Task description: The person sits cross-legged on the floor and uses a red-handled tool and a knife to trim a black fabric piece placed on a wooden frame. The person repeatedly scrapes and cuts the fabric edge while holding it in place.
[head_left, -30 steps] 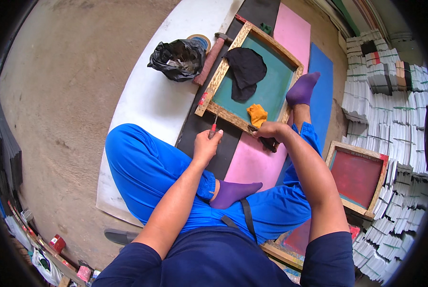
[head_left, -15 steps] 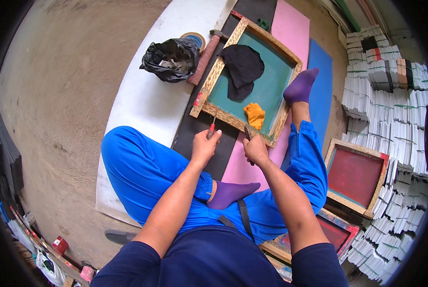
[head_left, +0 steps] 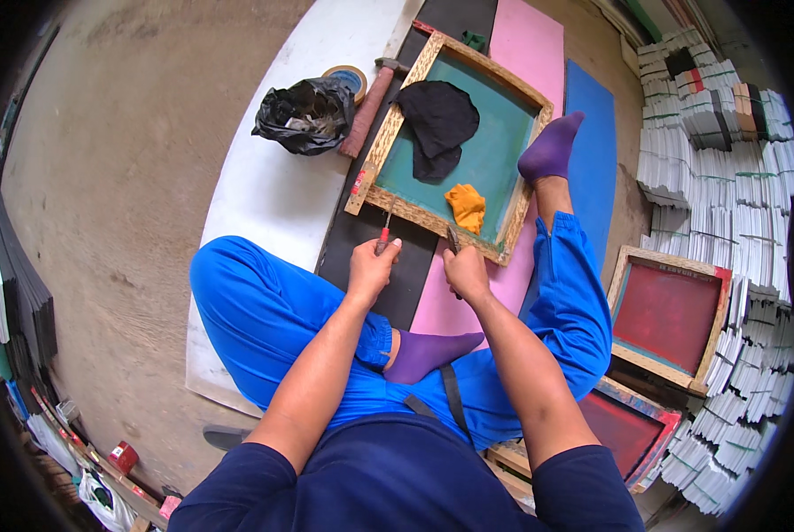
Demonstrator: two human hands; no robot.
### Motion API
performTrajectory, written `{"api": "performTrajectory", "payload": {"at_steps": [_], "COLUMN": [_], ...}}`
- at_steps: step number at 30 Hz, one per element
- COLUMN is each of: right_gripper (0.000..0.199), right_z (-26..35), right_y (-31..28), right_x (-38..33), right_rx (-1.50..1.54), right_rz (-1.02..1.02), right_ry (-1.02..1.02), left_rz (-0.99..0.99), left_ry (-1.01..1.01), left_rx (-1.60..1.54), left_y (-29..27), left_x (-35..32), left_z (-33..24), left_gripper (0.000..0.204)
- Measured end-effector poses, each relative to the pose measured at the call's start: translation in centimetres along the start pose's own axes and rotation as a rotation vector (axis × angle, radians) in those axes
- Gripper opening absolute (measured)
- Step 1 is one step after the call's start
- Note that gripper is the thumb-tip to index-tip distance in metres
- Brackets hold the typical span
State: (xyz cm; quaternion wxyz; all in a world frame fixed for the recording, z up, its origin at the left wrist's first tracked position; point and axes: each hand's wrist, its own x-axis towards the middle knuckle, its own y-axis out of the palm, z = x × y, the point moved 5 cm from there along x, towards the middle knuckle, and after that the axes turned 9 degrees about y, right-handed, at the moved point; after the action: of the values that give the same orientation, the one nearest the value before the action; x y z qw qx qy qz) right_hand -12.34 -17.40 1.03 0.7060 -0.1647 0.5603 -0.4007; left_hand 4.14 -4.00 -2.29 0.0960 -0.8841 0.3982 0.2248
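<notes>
screen frame (head_left: 490, 155) teal mesh, pale wood | screwdriver (head_left: 383, 233) red handle | rag (head_left: 466, 207) orange | cloth (head_left: 438, 115) black

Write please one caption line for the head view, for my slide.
Seated on floor mats, left hand holds a red-handled tool and right hand a dark tool at a wooden screen frame.

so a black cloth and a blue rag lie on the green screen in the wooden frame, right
Not quite. In the head view the rag is orange, not blue. The black cloth and it do lie on the green screen in the wooden frame.
</notes>
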Motion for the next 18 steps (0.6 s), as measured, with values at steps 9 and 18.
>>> {"api": "performTrajectory", "payload": {"at_steps": [9,18], "right_gripper": [0.04,0.037], "right_z": [-0.9,-1.2], "right_y": [1.5,2.4], "right_x": [-0.1,-3.3], "right_rx": [0.005,-0.031], "right_rz": [-0.329,0.107], "right_ry": [-0.122,-0.189], "left_rz": [-0.003,0.003], "left_ry": [0.003,-0.006], "left_rx": [0.018,0.04], "left_y": [-0.7,-0.9], "left_x": [-0.6,-0.7], "left_z": [-0.3,0.2], "left_gripper": [0.034,0.031]}}
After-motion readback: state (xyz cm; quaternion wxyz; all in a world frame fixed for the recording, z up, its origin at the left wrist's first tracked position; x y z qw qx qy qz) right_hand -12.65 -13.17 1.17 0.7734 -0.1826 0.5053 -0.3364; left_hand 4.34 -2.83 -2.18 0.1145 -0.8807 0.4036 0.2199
